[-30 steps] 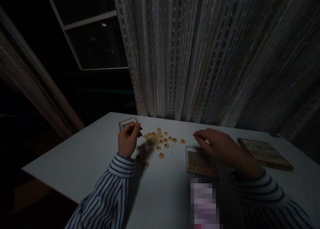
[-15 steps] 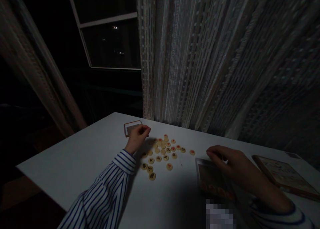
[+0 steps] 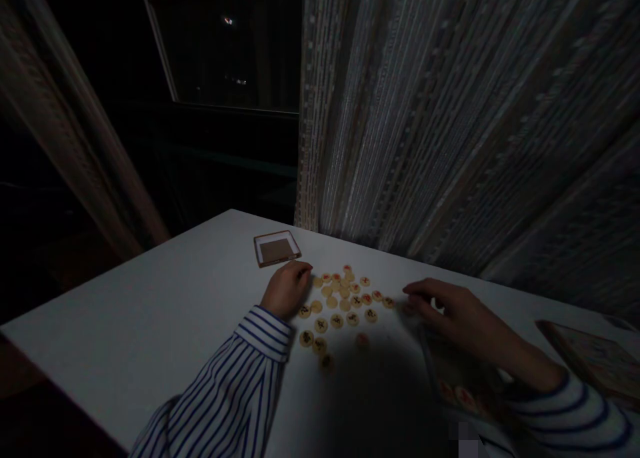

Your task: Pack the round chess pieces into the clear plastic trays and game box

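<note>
Small round Chinese chess pieces (image 3: 345, 305) lie loosely scattered on the white table, some with red marks, some with black, some blank side up. My left hand (image 3: 287, 290) rests at the left edge of this group with its fingers curled together; whatever they hold, if anything, is hidden. My right hand (image 3: 457, 315) reaches in from the right, thumb and forefinger slightly apart, just above a red-marked piece (image 3: 409, 308) in shadow. Under that hand and forearm sits a shallow dark box (image 3: 430, 361), partly hidden, with several red-marked pieces (image 3: 466, 398) along its near side.
An open shallow tray or lid (image 3: 277, 249) lies behind my left hand. A flat board-like case (image 3: 595, 358) is at the far right of the white table (image 3: 150, 311). Curtains (image 3: 380, 111) hang behind the table's back edge, beside a dark window (image 3: 230, 51).
My right hand has moved left, over the red-marked piece. My left hand has come down and nearer, uncovering the tray behind it. The whole view has shifted somewhat.
</note>
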`<state>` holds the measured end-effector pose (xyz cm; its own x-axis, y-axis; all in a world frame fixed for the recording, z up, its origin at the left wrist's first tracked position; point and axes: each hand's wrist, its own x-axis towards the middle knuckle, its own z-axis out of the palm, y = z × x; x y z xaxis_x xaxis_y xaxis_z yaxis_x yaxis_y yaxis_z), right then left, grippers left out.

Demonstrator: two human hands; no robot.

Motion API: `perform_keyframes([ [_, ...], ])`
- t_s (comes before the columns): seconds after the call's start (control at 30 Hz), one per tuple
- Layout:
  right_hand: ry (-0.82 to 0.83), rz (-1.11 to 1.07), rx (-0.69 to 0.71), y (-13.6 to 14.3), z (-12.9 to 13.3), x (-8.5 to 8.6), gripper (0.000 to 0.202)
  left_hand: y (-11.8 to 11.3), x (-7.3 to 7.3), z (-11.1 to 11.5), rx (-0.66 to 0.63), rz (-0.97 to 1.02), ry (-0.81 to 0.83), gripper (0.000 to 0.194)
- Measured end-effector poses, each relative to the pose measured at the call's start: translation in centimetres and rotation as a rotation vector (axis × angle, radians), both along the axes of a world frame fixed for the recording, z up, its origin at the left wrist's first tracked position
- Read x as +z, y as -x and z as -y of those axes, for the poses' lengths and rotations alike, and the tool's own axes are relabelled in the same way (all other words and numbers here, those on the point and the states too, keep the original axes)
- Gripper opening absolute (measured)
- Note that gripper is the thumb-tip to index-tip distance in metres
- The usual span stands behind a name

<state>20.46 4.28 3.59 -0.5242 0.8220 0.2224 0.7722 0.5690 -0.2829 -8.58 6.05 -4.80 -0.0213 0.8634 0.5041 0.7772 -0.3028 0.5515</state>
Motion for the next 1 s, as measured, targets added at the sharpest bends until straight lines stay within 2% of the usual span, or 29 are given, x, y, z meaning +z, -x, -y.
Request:
perform_keyframes([
  [0.2, 0.011, 0.103, 0.070, 3.6, -1.6, -0.2, 0.028, 0.2, -0.4, -0.3, -0.018, -0.020, 0.072, 0.027],
  [0.37, 0.009, 0.156, 0.106, 5.5, -2.2, -0.3, 0.029, 0.0, -1.0, -0.6, -0.111, -0.091, 0.102, 0.027],
  [0.47, 0.009, 0.178, 0.120, 6.2, -2.2, -0.3, 0.029, -0.2, -1.1, -0.7, -0.161, -0.139, 0.103, 0.026],
  [0.73, 0.002, 0.220, 0.138, 7.2, -2.5, -1.1, 0.027, -0.5, -1.0, -1.0, -0.180, -0.203, 0.133, 0.024],
  [1.0, 0.010, 0.232, 0.172, 8.1, -3.0, -1.9, 0.026, -0.3, -1.2, -1.2, -0.174, -0.158, 0.145, 0.025],
])
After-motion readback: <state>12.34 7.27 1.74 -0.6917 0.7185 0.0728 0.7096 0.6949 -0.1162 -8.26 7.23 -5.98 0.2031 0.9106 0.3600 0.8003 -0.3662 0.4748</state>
